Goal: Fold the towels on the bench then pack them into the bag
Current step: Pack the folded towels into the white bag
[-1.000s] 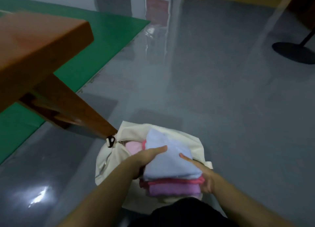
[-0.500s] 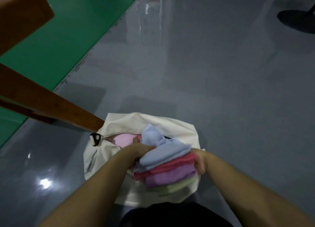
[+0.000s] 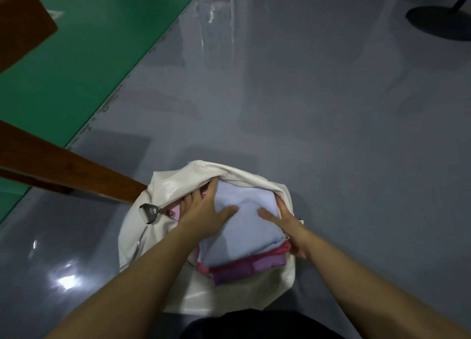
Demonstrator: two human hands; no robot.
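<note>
A white bag (image 3: 163, 193) is sitting on the grey floor (image 3: 331, 134), its zipped mouth pulled wide, right against a slanting leg of the wooden worktop (image 3: 63, 170). A stack of folded towels (image 3: 244, 236) is lying half inside that mouth: the far end is tucked under the bag's upper lip, while the near end is sticking out over the front edge of the bag.

The pale blue towel (image 3: 242, 226) is lying on top, with a pink towel (image 3: 277, 250) and a purple towel (image 3: 244, 270) showing as layers beneath it at the near edge. Another bit of pale pink cloth (image 3: 175, 208) is peeking out inside the bag, just beside the metal zip pull (image 3: 149, 211).

The left hand (image 3: 204, 216) is resting on the left side of the stack, its grip spread: the thumb is lying flat across the blue towel and the fingers are reaching along the stack's left edge into the bag. The right hand (image 3: 288, 224) is clasping the right side, thumb pressing on top of the blue towel and fingers wrapping down the stack's right edge, where they are mostly hidden. The stack is sitting between the two hands, touching both.

A green mat (image 3: 76, 58) is covering the floor to the left, and a dark round stand base (image 3: 438, 22) is standing far off at the upper right.
</note>
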